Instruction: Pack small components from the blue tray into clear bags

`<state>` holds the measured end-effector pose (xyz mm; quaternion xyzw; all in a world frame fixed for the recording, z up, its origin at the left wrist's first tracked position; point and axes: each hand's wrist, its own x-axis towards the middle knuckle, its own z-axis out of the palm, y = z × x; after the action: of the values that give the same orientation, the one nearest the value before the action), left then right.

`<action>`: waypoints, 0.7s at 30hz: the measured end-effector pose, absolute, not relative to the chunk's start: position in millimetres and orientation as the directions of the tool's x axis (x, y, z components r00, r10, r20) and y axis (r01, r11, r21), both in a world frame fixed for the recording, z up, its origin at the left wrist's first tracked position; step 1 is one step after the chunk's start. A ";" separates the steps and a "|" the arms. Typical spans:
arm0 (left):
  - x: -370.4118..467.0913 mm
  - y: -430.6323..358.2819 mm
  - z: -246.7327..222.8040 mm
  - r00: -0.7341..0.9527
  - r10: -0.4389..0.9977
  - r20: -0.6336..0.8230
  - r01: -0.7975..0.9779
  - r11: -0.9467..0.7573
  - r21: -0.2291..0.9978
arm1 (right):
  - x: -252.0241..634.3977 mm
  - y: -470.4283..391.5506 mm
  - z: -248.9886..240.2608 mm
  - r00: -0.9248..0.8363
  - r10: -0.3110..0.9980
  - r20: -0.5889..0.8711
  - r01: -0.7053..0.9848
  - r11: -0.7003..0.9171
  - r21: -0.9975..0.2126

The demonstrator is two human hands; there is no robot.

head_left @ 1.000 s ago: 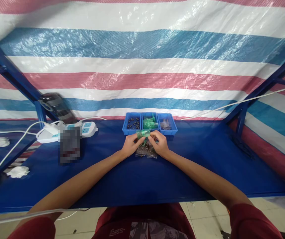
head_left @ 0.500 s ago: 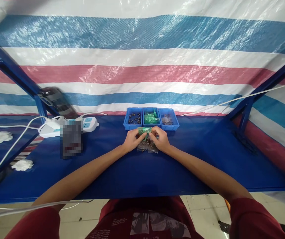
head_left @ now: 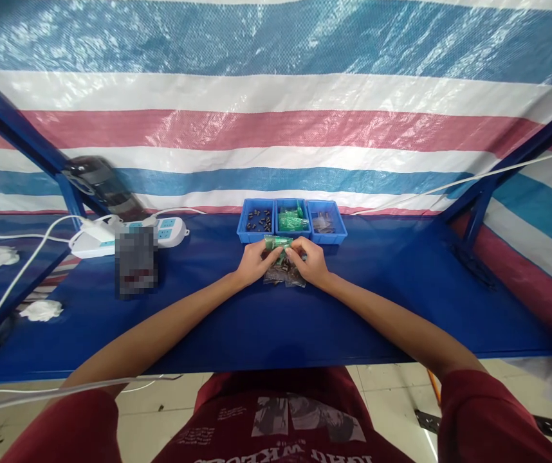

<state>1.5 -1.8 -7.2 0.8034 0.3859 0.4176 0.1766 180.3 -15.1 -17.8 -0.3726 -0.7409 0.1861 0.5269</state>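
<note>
Pinching a green packet (head_left: 278, 242) between thumbs and fingers of left hand (head_left: 255, 261) and right hand (head_left: 311, 262) at mid-frame, just above clear bags (head_left: 280, 275). Working well inside the lower edge of the blue tabletop (head_left: 377, 308), with room toward frame right. Facing three blue trays (head_left: 255, 238), filled left to right with dark parts (head_left: 267, 222), green packets (head_left: 291, 222), greyish pieces (head_left: 323, 224).

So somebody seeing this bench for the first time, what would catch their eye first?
Probably the red, white and blue striped sheet across the background. Then the left hand and right hand, holding a green packet just in front of three blue trays. Off to the left, a white power strip stands out against the blue table.
</note>
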 end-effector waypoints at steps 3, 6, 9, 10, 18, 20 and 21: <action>2.0 -2.3 -7.6 0.364 0.756 0.544 0.463 -0.653 0.599 | 179.7 -15.7 -17.5 -0.168 0.747 0.643 0.349 0.655 -0.670; 1.8 -3.5 -6.7 0.389 0.751 0.534 0.448 -0.661 0.603 | 179.2 -16.4 -17.6 -0.176 0.746 0.642 0.343 0.658 -0.670; 0.8 -4.0 -6.0 0.412 0.748 0.520 0.447 -0.664 0.600 | 178.7 -16.8 -17.4 -0.186 0.751 0.633 0.341 0.654 -0.676; 0.4 -4.0 -6.2 0.413 0.749 0.519 0.444 -0.663 0.603 | 178.4 -17.0 -17.3 -0.188 0.754 0.629 0.341 0.651 -0.678; -2.1 -3.7 -8.8 0.386 0.749 0.538 0.425 -0.662 0.617 | 176.2 -14.7 -23.0 -0.197 0.769 0.609 0.351 0.635 -0.688; -2.4 -3.9 -8.6 0.389 0.744 0.543 0.437 -0.668 0.603 | 176.0 -13.5 -25.0 -0.193 0.772 0.606 0.359 0.630 -0.689; -2.5 -3.9 -8.4 0.393 0.740 0.545 0.441 -0.672 0.594 | 176.0 -13.1 -25.4 -0.194 0.774 0.603 0.363 0.628 -0.689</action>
<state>-2.5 -3.9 -8.4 0.8149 0.3625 0.4148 0.1801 176.0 -13.1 -25.4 -0.3809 -0.7458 0.2023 0.5077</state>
